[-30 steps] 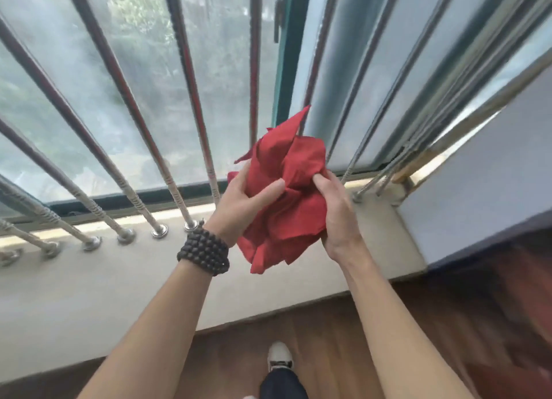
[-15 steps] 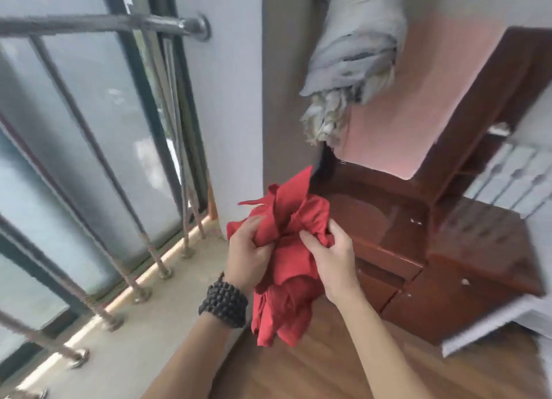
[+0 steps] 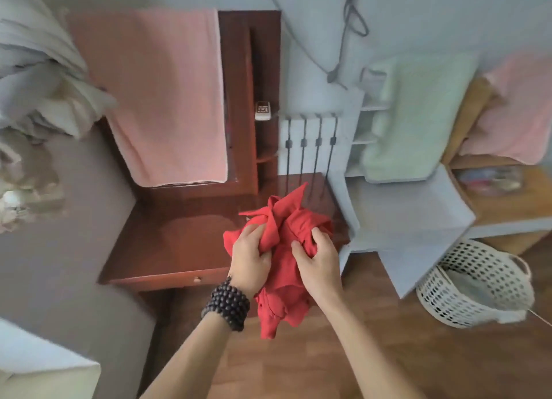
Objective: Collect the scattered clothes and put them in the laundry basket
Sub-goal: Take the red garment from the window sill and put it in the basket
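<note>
A bunched red garment [image 3: 286, 291] hangs in front of me, held by both hands at chest height. My left hand [image 3: 249, 258], with a dark bead bracelet on the wrist, grips its left side. Its right side is gripped by my right hand [image 3: 318, 264]. The white perforated laundry basket [image 3: 475, 282] stands on the wooden floor at the right, partly under a pale grey shelf unit, well apart from the garment. Something pale lies inside it.
A dark red wooden desk [image 3: 167, 243] stands straight ahead below a pink towel [image 3: 167, 100]. A pale grey shelf unit [image 3: 409, 216] with a green towel [image 3: 415, 121] is right of it. Bundled grey curtain [image 3: 35, 79] hangs at left. Wooden floor [image 3: 298, 363] lies underfoot.
My view has swung right from the barred window to the desk and shelf; the basket has come into view. Both hands keep hold of the red garment.
</note>
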A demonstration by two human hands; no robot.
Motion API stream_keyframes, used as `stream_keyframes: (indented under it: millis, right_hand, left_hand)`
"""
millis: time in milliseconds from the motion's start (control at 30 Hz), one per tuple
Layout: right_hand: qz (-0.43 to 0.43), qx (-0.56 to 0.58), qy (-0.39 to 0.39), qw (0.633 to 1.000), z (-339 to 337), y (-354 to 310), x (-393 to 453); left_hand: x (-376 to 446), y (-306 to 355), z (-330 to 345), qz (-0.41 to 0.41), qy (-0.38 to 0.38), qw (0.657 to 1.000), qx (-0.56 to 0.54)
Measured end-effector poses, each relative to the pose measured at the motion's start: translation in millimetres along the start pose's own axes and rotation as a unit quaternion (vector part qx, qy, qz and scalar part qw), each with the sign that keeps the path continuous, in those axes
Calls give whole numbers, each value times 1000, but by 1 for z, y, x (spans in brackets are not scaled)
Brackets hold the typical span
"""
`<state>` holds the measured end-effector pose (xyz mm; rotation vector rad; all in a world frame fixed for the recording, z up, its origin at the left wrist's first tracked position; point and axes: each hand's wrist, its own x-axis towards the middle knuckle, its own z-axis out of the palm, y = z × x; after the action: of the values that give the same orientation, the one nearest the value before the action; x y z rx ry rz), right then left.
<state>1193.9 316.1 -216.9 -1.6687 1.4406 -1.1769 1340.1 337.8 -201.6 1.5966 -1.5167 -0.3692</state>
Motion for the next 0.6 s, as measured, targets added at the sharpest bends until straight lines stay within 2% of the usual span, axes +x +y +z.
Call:
stream_keyframes:
  millis: [167, 333, 600]
  right_hand:
    - [85, -47, 107, 989, -84, 70, 52]
    - [144, -74, 168, 972, -150, 138, 94]
    - [225, -50, 312, 922, -238, 208, 141]
  left_hand:
    - [62, 35, 130, 106, -134, 985, -18]
    - [104, 67, 241, 161, -227, 958, -61]
    - [162, 117, 404, 218, -381, 889, -127]
